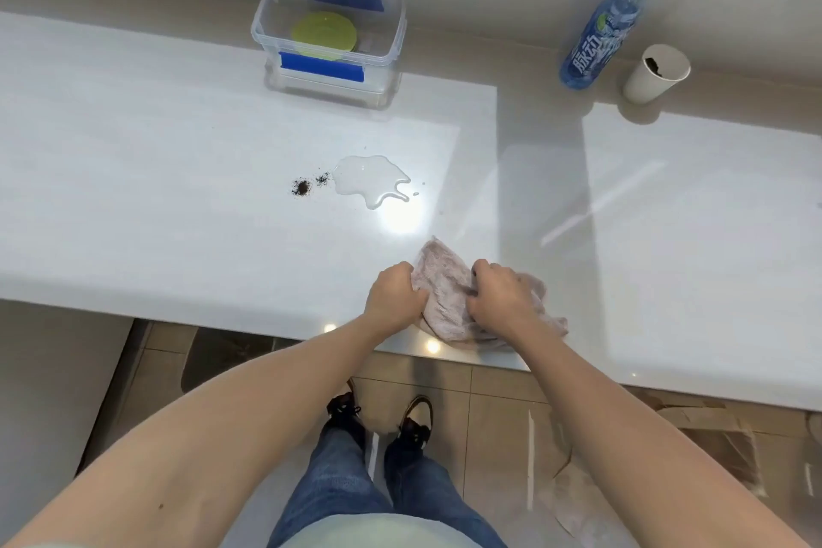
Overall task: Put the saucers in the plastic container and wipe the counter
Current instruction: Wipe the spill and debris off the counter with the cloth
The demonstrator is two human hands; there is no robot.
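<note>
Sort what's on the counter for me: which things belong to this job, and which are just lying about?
Part of the job:
- plastic container with green saucer inside
- cloth, gripped by left hand and right hand
- puddle and dark crumbs

Lying about:
- blue bottle
- paper cup

Both forearms are bare from the lower frame edge up to the wrists, with no sleeve, watch, bracelet or glove on either. The left hand (393,296) and the right hand (500,296) carry no rings that can be made out. A small dark mark sits on the left forearm (161,506). The legs are in blue denim jeans (356,489), faded lighter along the thighs. The shoes (416,418) are dark with light, cream-toned toe panels and dark laces. A pale, light-coloured top (373,532) shows at the bottom edge.
</note>
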